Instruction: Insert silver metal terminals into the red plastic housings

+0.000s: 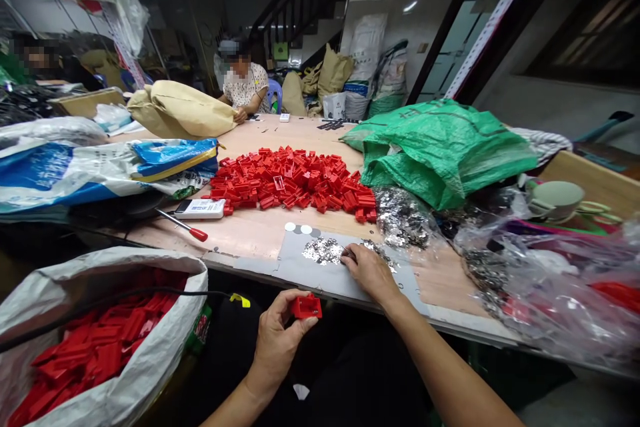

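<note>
My left hand [276,330] pinches a red plastic housing [307,307] between thumb and fingers, just off the table's front edge. The housing is a small box with an open side turned up towards me, and small metal bits show inside it. Over the grey mat [295,267], my right hand [371,272] has its fingertips drawn together at the edge of a pile of small shiny metal pieces [323,251]. Whatever lies between those fingertips is too small to make out. More metal pieces lie partly hidden behind that hand.
A heap of red housings [293,180] covers the table's middle. A white sack [193,273] of them stands at left. A red-tipped tool [185,225], green sack [450,147] and plastic bags of metal pieces [405,217] lie around. Another person [247,87] sits across the table.
</note>
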Tool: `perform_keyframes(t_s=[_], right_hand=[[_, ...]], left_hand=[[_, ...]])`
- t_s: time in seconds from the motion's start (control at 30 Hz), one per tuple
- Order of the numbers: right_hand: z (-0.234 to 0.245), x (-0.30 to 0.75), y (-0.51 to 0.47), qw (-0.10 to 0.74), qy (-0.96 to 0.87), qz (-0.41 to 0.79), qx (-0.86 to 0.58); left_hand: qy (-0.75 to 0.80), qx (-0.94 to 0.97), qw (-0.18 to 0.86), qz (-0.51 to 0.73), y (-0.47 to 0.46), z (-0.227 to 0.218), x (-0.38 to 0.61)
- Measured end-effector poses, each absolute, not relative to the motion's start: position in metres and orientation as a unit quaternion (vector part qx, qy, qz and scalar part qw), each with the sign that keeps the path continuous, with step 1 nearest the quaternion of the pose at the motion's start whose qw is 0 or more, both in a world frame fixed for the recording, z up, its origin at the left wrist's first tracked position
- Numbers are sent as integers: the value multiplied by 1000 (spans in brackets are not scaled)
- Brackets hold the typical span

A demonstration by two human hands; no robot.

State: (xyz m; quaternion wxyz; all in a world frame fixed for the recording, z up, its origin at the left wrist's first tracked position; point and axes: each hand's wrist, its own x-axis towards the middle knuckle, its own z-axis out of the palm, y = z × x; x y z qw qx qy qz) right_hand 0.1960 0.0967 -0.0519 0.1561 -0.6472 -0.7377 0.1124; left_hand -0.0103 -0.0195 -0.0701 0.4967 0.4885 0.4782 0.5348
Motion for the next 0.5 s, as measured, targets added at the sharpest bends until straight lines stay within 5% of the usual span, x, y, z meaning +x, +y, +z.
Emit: perform_keyframes(t_s=[0.5], right_hand=[[-48,193,102,181,-700,156,-673]], left_hand=[[471,479,518,530,-19,-75,-8]])
